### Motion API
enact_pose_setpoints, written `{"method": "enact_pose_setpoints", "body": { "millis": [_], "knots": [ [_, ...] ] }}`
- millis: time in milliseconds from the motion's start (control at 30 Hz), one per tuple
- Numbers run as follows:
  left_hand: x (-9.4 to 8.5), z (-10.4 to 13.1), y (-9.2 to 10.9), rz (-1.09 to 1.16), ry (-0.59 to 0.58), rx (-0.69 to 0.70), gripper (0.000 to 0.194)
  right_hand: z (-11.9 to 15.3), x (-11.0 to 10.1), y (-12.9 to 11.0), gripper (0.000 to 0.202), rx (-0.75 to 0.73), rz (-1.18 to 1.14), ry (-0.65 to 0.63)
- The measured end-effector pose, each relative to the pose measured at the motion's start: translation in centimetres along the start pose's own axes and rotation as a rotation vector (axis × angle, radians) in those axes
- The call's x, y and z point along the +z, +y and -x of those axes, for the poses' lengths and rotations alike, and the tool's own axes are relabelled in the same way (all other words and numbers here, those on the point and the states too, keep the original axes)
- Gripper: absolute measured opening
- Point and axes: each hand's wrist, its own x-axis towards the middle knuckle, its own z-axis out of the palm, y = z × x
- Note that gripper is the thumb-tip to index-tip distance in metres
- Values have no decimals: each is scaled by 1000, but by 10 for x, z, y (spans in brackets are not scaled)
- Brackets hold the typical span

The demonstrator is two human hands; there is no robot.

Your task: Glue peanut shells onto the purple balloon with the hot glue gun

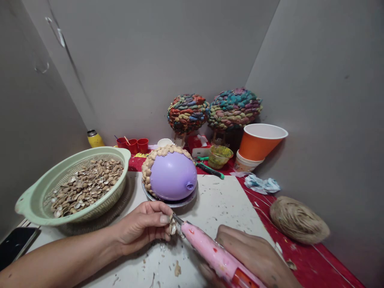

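My left hand [142, 226] pinches a small nut shell [173, 228] between thumb and fingers, low over the white work board [222, 200]. My right hand [255, 258] grips a pink glue gun [210, 252], and its metal tip touches the shell. Just behind sits a purple balloon [172, 176] on a metal plate [177, 202], with a band of shells glued over its back and left side.
A green colander [36, 200] full of shells stands at the left, with a phone [15, 244] by its near side. A twine ball [298, 220], crumpled cloth [261, 184] and orange cup [259, 142] lie right. Two shell-covered painted balls [187, 112], small red cups [133, 145] and a bowl [219, 155] stand behind.
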Motion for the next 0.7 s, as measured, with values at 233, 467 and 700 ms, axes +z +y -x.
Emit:
{"method": "enact_pose_setpoints", "body": {
  "millis": [233, 467, 700],
  "knots": [
    [-1, 1, -1, 2, -15, 7, 19, 5, 2, 2, 19, -5, -48, 24],
    [0, 2, -1, -4, -29, 12, 19, 5, 4, 2, 21, -12, -53, 69],
    [2, 1, 1, -7, -34, 11, 20, 6, 5, 5, 21, -5, -56, 43]
  ]
}}
